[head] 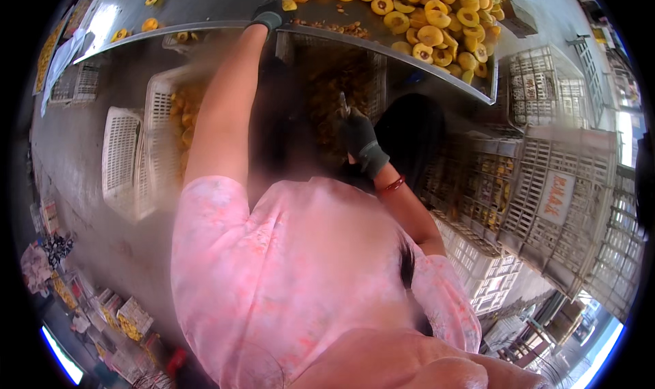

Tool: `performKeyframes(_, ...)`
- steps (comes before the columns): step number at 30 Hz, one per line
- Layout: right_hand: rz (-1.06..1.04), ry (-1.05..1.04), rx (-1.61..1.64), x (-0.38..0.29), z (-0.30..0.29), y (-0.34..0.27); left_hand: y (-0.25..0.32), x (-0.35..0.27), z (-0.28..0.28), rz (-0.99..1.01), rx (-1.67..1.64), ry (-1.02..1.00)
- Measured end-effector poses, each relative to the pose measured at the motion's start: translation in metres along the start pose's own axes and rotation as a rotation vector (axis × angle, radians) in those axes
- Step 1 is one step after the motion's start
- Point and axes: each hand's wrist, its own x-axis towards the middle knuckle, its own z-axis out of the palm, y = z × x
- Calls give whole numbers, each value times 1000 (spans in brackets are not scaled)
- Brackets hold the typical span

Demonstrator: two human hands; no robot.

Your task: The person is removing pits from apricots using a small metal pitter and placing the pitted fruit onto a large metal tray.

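My left hand (268,13), in a dark knit glove, reaches over the near edge of a metal work table (215,5). At its fingertips is a yellow peach half (289,4); whether the fingers grip it is unclear. My right hand (362,137), gloved too, is held lower, in front of my body, closed around a small metal hand tool (343,101) that points up. Halved yellow peaches (435,18), some with pits or brown hollows showing, are heaped on the table's right side. Pits and scraps (348,29) lie along the rim.
Below the table edge a crate of dark scraps (332,77) stands before me. To the left are a white plastic crate with orange fruit (187,118) and another white crate (120,154). Stacked plastic crates (558,184) rise on my right, beside a dark round object (412,133).
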Motion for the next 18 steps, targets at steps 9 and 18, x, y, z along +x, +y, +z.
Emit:
performKeyframes(9, 45, 17, -136, -15, -5, -40, 67, -21, -23, 58, -107, 114)
performKeyframes(18, -165, 88, 79, -3, -14, -97, 143, -145, -75, 133, -1597, -271)
